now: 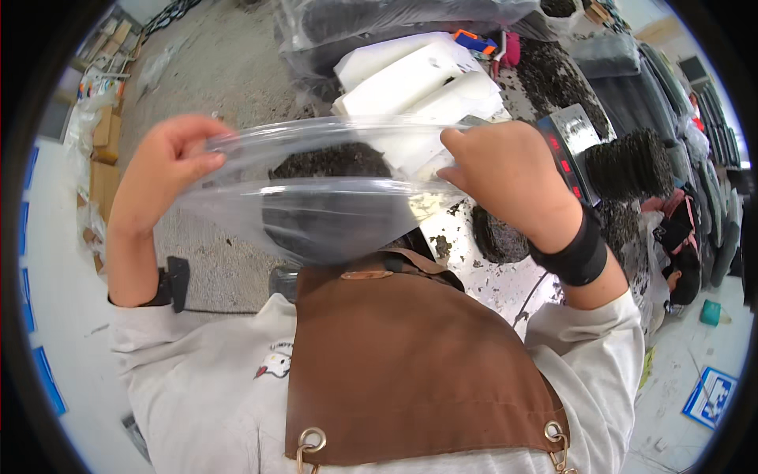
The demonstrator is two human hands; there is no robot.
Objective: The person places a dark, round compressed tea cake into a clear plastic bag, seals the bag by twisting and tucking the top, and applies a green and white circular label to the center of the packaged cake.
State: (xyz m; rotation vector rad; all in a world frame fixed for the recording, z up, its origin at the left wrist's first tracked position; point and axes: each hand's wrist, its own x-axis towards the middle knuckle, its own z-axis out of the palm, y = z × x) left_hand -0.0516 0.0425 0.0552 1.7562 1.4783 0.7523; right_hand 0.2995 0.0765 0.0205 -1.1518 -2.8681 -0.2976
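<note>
Both hands stretch the mouth of a clear plastic bag [316,237] sideways above my brown apron [418,355]. My left hand [178,162] pinches the left end of its rim, and my right hand [505,178] grips the right end. A dark, flaky pressed mass [328,163] shows within or through the bag; I cannot tell exactly which. Right of the bag, a similar dark stack [493,237] lies on a shiny metal table [482,288], partly behind my right wrist.
White sheets [403,75] lie beyond the bag. A scale [568,118] with red displays stands beside a dark stack [628,162]. An orange-blue tool [474,42], filled bags [608,55] and wrapped bundles [395,16] sit farther back. Cardboard [106,150] lines the left; another person [683,268] is at the right.
</note>
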